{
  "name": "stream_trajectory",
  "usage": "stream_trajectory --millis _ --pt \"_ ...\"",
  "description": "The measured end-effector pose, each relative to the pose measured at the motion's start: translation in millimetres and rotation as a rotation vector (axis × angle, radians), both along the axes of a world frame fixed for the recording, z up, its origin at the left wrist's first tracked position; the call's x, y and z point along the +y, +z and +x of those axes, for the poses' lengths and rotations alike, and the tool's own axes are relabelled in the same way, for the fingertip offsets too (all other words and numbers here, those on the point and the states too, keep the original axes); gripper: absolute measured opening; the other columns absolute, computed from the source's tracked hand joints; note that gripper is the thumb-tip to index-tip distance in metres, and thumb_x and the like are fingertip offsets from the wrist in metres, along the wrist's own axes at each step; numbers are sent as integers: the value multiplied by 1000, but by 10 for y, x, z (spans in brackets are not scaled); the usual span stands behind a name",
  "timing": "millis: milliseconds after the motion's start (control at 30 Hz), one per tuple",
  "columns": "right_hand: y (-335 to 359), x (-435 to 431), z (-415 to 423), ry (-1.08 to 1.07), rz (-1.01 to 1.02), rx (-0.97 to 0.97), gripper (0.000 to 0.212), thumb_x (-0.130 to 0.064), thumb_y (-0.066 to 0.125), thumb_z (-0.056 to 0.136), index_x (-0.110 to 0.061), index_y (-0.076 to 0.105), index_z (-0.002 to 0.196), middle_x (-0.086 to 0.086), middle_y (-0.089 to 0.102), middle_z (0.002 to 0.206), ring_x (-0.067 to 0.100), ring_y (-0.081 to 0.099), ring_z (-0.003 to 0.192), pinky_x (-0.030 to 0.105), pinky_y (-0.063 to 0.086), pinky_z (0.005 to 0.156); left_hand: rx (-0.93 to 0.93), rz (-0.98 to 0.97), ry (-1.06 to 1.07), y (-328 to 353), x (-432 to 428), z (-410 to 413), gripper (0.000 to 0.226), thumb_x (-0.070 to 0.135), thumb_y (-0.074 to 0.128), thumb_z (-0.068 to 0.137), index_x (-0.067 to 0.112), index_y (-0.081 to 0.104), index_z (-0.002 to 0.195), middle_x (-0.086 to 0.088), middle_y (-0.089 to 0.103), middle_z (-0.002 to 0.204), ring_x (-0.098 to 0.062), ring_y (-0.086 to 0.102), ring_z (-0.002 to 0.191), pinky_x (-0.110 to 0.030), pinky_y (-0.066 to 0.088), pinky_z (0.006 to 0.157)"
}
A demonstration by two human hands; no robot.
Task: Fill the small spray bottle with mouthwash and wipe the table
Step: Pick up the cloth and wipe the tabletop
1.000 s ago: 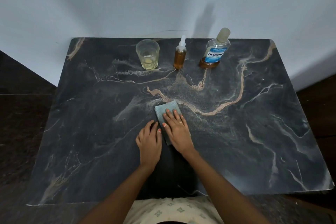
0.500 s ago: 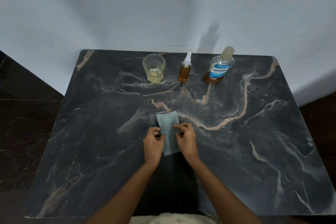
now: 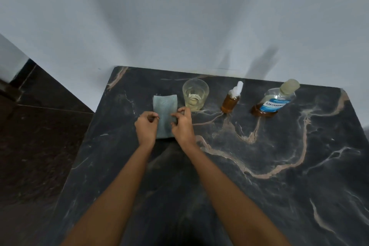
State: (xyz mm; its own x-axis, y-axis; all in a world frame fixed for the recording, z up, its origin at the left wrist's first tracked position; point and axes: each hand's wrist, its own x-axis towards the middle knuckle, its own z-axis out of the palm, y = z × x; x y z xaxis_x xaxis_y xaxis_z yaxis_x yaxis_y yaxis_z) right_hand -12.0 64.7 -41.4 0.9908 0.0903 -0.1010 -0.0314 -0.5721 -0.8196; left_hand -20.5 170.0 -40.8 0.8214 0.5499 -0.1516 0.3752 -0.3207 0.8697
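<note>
On the far left you see a dark floor (image 3: 40, 136) beside the dark marble table (image 3: 259, 185). A pale wall (image 3: 179, 16) stands behind the table.

Both of your arms are bare and reach far out over the table, almost straight, toward its back left part.

Your left hand (image 3: 146, 128) has its back facing up. Its fingers are curled in, and the thumb and one finger pinch the left edge of the blue-green cloth (image 3: 164, 110).

The cloth is folded into a long strip. It sits between your two hands, near the back of the table. Its far end sticks out past your fingers and bends a little. I cannot tell if the cloth lies flat on the table.

Your right hand (image 3: 182, 126) is just on the other side. Its fingers are curled too, and they pinch the right edge of the cloth.

Just to the right of the cloth stands a clear glass (image 3: 195, 95) with a little pale yellow liquid in it.

Next comes the small spray bottle (image 3: 230, 102). It has brown liquid inside and its white spray top is on.

Last on the right is the mouthwash bottle (image 3: 273, 100). It has a blue label, a pale cap, and only a little brown liquid at the bottom. It stands apart from the spray bottle.
</note>
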Motion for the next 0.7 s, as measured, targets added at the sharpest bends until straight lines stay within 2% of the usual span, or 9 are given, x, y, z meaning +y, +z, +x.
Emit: stream_trajectory --millis 100,200,467,700 --pt "6 146 223 51 -84 -17 33 9 50 82 5 53 115 14 36 128 22 41 115 12 28 95 -3 25 -23 20 140 298 17 -4 58 81 1 66 95 -15 68 100 -20 61 91 -23 44 81" --pt "4 252 393 68 -156 -3 32 9 48 83 5 52 115 15 34 131 26 40 116 25 35 101 10 58 -67 -4 207 519 23 -6 56 81 -1 64 102 -16 66 108 -23 61 100 -25 44 88" --pt "-109 331 524 108 -321 83 34 7 42 89 6 42 123 15 25 142 30 35 120 37 41 99 105 124 -179 -187 234 677 35 -7 58 80 -1 58 115 -18 60 120 -28 55 112 -30 40 98" --pt "-175 263 375 170 -361 81 46 -2 41 92 -1 30 136 15 19 148 29 22 135 37 32 107 148 230 -296 -225 211 555 44 -3 51 86 -4 43 129 -18 36 144 -27 32 135 -31 21 112"
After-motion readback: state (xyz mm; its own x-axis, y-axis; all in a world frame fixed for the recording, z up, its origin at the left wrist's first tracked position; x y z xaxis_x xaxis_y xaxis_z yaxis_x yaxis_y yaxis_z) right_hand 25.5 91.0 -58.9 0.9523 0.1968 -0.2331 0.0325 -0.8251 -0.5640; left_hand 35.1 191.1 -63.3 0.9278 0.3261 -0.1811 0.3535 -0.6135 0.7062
